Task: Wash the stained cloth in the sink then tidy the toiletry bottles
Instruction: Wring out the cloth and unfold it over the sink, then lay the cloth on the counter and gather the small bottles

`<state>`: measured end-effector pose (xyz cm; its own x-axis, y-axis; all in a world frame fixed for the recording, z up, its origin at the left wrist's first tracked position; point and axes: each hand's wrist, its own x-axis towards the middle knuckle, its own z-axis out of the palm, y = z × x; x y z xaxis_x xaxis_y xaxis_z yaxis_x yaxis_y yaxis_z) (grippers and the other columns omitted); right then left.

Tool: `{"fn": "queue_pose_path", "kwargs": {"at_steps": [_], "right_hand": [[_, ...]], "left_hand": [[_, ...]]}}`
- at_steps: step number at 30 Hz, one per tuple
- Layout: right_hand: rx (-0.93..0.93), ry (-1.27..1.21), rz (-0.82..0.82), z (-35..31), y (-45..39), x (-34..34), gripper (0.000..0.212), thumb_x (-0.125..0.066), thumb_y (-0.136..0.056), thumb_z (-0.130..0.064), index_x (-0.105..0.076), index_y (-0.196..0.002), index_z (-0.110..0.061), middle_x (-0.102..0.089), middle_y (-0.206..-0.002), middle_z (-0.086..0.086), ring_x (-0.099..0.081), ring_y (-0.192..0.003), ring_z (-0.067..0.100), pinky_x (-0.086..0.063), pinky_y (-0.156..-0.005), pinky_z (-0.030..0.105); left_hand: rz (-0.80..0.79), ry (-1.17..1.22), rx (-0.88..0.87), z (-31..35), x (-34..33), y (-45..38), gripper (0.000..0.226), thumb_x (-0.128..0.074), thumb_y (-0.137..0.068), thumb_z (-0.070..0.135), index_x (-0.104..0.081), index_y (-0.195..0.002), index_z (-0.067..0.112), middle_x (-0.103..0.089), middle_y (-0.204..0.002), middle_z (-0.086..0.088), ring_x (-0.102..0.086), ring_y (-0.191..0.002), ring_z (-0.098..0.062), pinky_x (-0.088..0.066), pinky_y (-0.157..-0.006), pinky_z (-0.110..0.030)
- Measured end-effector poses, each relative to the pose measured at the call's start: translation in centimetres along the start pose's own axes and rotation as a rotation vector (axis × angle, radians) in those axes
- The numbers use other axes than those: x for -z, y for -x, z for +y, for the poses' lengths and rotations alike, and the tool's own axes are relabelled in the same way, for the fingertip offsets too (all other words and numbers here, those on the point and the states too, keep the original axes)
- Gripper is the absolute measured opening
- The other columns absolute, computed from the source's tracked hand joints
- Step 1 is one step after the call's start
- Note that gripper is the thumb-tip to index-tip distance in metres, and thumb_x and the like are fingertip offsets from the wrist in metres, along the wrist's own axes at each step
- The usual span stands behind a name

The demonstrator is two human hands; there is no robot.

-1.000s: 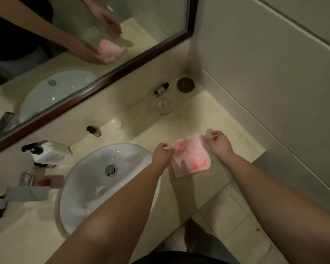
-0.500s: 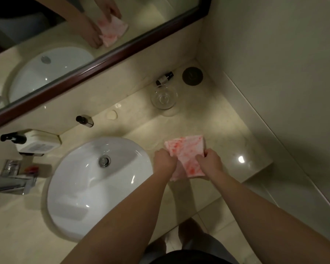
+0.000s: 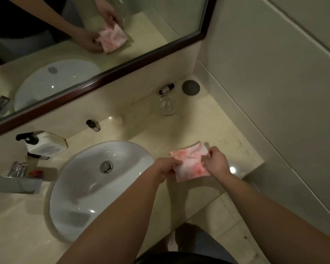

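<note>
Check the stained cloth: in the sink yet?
Out. The stained cloth is held by both hands over the counter, right of the sink.

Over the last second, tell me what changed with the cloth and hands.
Both hands kept hold of the stained cloth over the counter right of the sink. The right hand shifted its grip from the cloth's far corner to its right edge; the left hand stayed on the left edge. Bottles unmoved.

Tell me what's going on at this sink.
A person holds a red-stained cloth in both hands, left hand and right hand pinching its edges, over the counter just right of the sink. The basin looks dry, so washing hasn't begun. Small bottles and a glass stand by the wall.
</note>
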<state>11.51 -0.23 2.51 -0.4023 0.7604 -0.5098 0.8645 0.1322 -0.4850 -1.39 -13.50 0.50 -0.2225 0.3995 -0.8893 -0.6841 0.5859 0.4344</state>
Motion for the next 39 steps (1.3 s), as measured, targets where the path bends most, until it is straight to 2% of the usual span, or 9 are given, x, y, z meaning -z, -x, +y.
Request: {"fn": "queue_pose_path", "kwargs": {"at_steps": [7,11,17,22,26,28,31,35,39], "right_hand": [[0.067,0.038,0.021,-1.9,1.1,2.8,0.011,-0.057,-0.085,-0.013,-0.052,-0.095,-0.010,-0.062,-0.085,0.008,-0.058,-0.076,0.027,-0.039,-0.060,0.028],[0.088,0.036,0.047,-2.3,0.0,4.4,0.015,-0.056,-0.084,-0.013,-0.054,-0.098,-0.012,-0.067,-0.088,0.012,-0.060,-0.075,0.028,-0.042,-0.061,0.029],[0.129,0.181,0.100,-0.8,-3.2,6.6,0.024,-0.051,-0.089,-0.012,-0.049,-0.113,-0.007,-0.067,-0.092,0.018,-0.061,-0.081,0.032,-0.043,-0.064,0.031],[0.142,0.271,0.147,0.8,-8.2,8.0,0.025,-0.046,-0.092,-0.009,-0.048,-0.117,-0.008,-0.067,-0.100,0.018,-0.063,-0.091,0.034,-0.046,-0.070,0.034],[0.183,0.348,0.260,0.9,-12.7,8.9,0.035,-0.045,-0.090,-0.004,-0.048,-0.124,-0.007,-0.065,-0.104,0.021,-0.064,-0.094,0.037,-0.049,-0.074,0.040],[0.275,0.475,0.324,1.1,-14.5,8.9,0.039,-0.038,-0.087,-0.003,-0.049,-0.124,-0.004,-0.062,-0.105,0.021,-0.062,-0.094,0.037,-0.051,-0.073,0.041],[0.388,0.676,0.385,1.5,-15.1,8.2,0.049,-0.028,-0.078,-0.009,-0.058,-0.117,-0.007,-0.061,-0.098,0.018,-0.061,-0.087,0.033,-0.051,-0.063,0.036],[0.468,0.701,0.116,3.1,-15.5,6.2,0.035,-0.047,-0.082,-0.012,-0.056,-0.116,-0.009,-0.053,-0.122,0.016,-0.052,-0.111,0.034,-0.045,-0.085,0.042],[0.345,0.650,0.043,4.1,-16.3,5.8,0.049,-0.051,-0.082,-0.018,-0.047,-0.130,-0.007,-0.051,-0.128,0.017,-0.048,-0.118,0.033,-0.041,-0.095,0.042]], "left_hand": [[0.008,0.008,-0.217,1.8,-0.5,2.9,0.020,-0.063,-0.084,0.000,-0.058,-0.101,0.008,-0.062,-0.096,-0.014,-0.058,-0.068,-0.022,-0.050,-0.059,-0.032],[0.006,-0.047,-0.286,3.1,-1.7,2.7,0.027,-0.061,-0.086,0.001,-0.054,-0.111,0.008,-0.064,-0.110,-0.017,-0.063,-0.088,-0.028,-0.056,-0.077,-0.043],[0.026,-0.108,-0.326,4.8,-5.9,0.4,0.037,-0.059,-0.086,0.004,-0.049,-0.121,0.010,-0.059,-0.114,-0.018,-0.064,-0.095,-0.033,-0.058,-0.058,-0.038],[0.156,-0.177,-0.353,6.0,-9.8,-3.4,0.023,-0.065,-0.081,0.017,-0.051,-0.097,0.022,-0.061,-0.093,-0.017,-0.065,-0.086,-0.038,-0.057,-0.068,-0.059],[0.202,-0.167,-0.392,7.3,-12.2,-7.7,0.033,-0.068,-0.070,0.031,-0.052,-0.099,0.026,-0.060,-0.088,-0.026,-0.064,-0.081,-0.041,-0.055,-0.073,-0.060],[0.215,-0.168,-0.390,8.3,-13.4,-8.6,0.035,-0.066,-0.075,0.024,-0.052,-0.107,0.023,-0.062,-0.091,-0.027,-0.064,-0.082,-0.041,-0.056,-0.075,-0.055],[0.195,-0.168,-0.332,8.9,-14.7,-9.9,0.037,-0.061,-0.080,0.004,-0.056,-0.117,0.007,-0.061,-0.083,-0.014,-0.060,-0.075,-0.028,-0.054,-0.077,-0.049],[0.303,-0.159,-0.349,9.3,-15.2,-11.1,0.030,-0.059,-0.079,0.003,-0.064,-0.108,0.006,-0.068,-0.086,-0.010,-0.061,-0.076,-0.022,-0.053,-0.074,-0.038],[0.351,-0.137,-0.358,9.5,-15.7,-11.6,0.033,-0.061,-0.079,0.004,-0.061,-0.112,0.008,-0.069,-0.102,-0.009,-0.065,-0.092,-0.025,-0.055,-0.085,-0.039]]}}
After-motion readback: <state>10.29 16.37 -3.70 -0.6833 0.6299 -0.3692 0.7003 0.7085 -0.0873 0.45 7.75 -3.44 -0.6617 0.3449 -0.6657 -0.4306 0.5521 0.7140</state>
